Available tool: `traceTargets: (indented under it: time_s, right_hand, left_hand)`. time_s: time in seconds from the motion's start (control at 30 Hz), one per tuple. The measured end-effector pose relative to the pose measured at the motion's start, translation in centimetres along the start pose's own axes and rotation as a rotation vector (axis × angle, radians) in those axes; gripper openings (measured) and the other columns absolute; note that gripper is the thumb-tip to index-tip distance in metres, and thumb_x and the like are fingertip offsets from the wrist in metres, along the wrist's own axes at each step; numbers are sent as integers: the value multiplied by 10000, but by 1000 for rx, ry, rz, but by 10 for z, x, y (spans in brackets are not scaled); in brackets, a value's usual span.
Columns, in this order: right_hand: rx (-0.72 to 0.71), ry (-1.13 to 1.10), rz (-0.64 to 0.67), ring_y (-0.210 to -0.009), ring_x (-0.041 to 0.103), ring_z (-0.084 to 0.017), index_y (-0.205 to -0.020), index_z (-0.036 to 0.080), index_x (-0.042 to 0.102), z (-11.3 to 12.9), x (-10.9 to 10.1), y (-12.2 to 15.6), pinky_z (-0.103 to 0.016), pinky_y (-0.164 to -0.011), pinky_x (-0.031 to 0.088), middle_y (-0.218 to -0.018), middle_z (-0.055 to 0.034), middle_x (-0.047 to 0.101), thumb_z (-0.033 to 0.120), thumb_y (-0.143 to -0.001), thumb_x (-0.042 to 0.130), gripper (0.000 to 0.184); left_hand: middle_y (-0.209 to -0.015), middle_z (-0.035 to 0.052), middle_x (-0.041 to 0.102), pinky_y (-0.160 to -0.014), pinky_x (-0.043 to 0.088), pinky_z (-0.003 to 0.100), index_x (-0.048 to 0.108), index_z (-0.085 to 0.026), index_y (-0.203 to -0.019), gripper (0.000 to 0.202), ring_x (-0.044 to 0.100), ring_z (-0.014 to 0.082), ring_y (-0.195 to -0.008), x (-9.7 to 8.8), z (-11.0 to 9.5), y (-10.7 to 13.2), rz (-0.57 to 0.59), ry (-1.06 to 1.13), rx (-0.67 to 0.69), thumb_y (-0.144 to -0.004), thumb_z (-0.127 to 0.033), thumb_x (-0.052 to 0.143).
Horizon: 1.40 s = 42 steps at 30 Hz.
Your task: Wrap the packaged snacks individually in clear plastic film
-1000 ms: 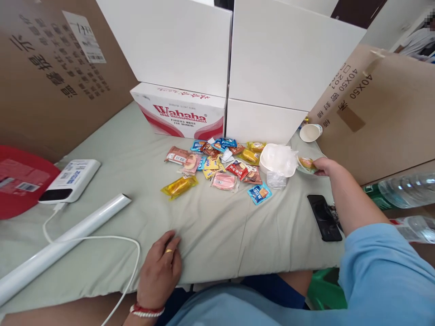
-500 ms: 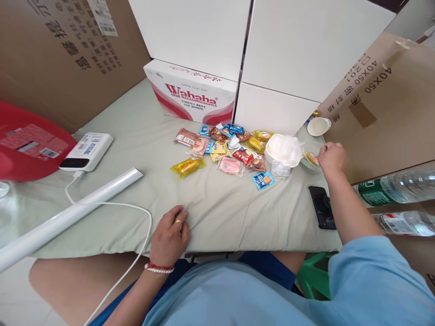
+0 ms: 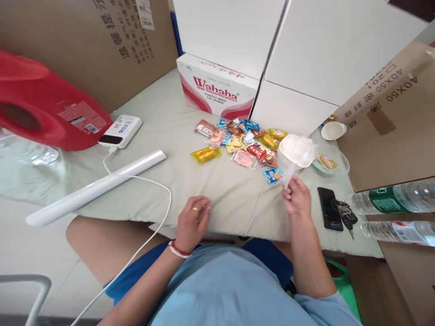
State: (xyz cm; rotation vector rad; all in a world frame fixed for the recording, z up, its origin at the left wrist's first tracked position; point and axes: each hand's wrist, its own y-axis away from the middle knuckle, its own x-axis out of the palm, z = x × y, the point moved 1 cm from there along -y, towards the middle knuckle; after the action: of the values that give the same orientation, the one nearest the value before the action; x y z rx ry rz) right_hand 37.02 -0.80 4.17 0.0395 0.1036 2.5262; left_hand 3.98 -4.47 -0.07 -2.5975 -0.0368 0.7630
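My right hand (image 3: 297, 195) pinches the near corner of a clear plastic bag (image 3: 288, 174). The bag's crumpled upper part lies over a white bowl (image 3: 288, 148). Just left of these fingertips is a small blue snack packet (image 3: 272, 175). My left hand (image 3: 194, 222), with a ring and bracelets, hovers near the table's front edge. Its fingers are loosely bent, thumb apart, and nothing shows in them. Several wrapped snacks (image 3: 244, 158) lie piled left of the bowl, and a yellow-wrapped one (image 3: 205, 155) lies apart. To the bowl's right, a clear dish (image 3: 341, 164) holds one yellow packet (image 3: 327, 162).
A Wahaba-like printed carton (image 3: 217, 97) stands behind the snacks. On the right are a paper cup (image 3: 333, 131), a phone (image 3: 329, 209), keys (image 3: 347, 215) and water bottles (image 3: 397, 199). A white tube (image 3: 102, 188), cable (image 3: 166, 206), white device (image 3: 120, 131) and red jug (image 3: 57, 108) are left.
My right hand has come left and nearer from beside the dish, and now grips the plastic bag. My left hand has shifted slightly. The view has turned, showing the keys and whole dish.
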Motion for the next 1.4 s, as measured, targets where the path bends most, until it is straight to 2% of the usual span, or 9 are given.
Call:
traceTargets:
  time_s: [0.13, 0.27, 0.37, 0.43, 0.57, 0.8, 0.97, 1.2, 1.4]
  right_hand:
    - [342, -123, 246, -445, 270, -51, -868, 186, 678, -31, 46, 87, -196, -388, 187, -578, 70, 500, 480, -629, 867, 423]
    - [357, -2, 322, -433, 264, -59, -899, 176, 697, -37, 53, 116, -210, -370, 201, -559, 78, 462, 584, -709, 828, 469]
    - [122, 164, 382, -542, 449, -97, -1087, 204, 712, -26, 40, 113, -238, -429, 379, -923, -44, 688, 592, -795, 776, 490]
    - [-145, 307, 496, -767, 592, -161, -1221, 253, 707, -17, 33, 111, -298, -613, 529, -1241, -103, 678, 526, -779, 828, 533]
    - [-370, 419, 707, -839, 612, -204, -1039, 287, 790, -11, 30, 114, -359, -775, 527, -999, -68, 736, 399, -896, 751, 185]
    - [148, 2, 576, -615, 496, -122, -834, 233, 769, -17, 23, 111, -268, -593, 419, -727, 2, 641, 501, -785, 847, 283]
    - [368, -269, 461, -567, 367, -69, -786, 205, 679, -17, 21, 108, -197, -493, 309, -726, 28, 550, 451, -716, 898, 336]
    - [110, -41, 481, -774, 523, -129, -1132, 275, 669, -21, 22, 119, -222, -568, 475, -1151, -36, 635, 484, -713, 891, 518]
    - [198, 56, 441, -511, 359, -90, -807, 222, 632, -29, 38, 123, -214, -447, 311, -598, 62, 481, 561, -796, 792, 375]
  left_hand:
    - [-1193, 93, 638, -649, 557, 271, 606, -212, -1258, 464, 671, 156, -839, 25, -37, -7, 311, 460, -237, -867, -419, 747]
    - [-731, -8, 558, -604, 427, 246, 601, -179, -741, 356, 516, 128, -683, 38, -42, -17, 409, 517, -364, -849, -496, 723]
    - [-611, -44, 472, -576, 346, 252, 535, -187, -669, 436, 416, 107, -601, 38, -35, -17, 407, 611, -526, -834, -551, 710]
    - [-615, -48, 486, -582, 333, 253, 561, -181, -706, 446, 411, 103, -599, 37, -34, -15, 421, 679, -588, -796, -576, 747]
    - [-624, -45, 493, -594, 330, 252, 595, -174, -714, 498, 400, 101, -607, 33, -40, -12, 457, 766, -579, -754, -633, 784]
    - [-641, -45, 498, -609, 351, 251, 632, -181, -761, 532, 396, 105, -620, 19, -39, -10, 483, 872, -547, -745, -690, 788]
    - [-651, -35, 510, -628, 370, 252, 619, -170, -723, 509, 423, 103, -635, 19, -34, -5, 436, 934, -601, -733, -631, 834]
    - [-766, -1, 598, -702, 431, 274, 649, -169, -770, 415, 505, 132, -727, 27, -31, -2, 413, 888, -622, -778, -547, 821]
    - [-769, -21, 580, -698, 441, 272, 550, -192, -787, 451, 525, 129, -726, 33, -34, 3, 456, 804, -553, -787, -568, 800]
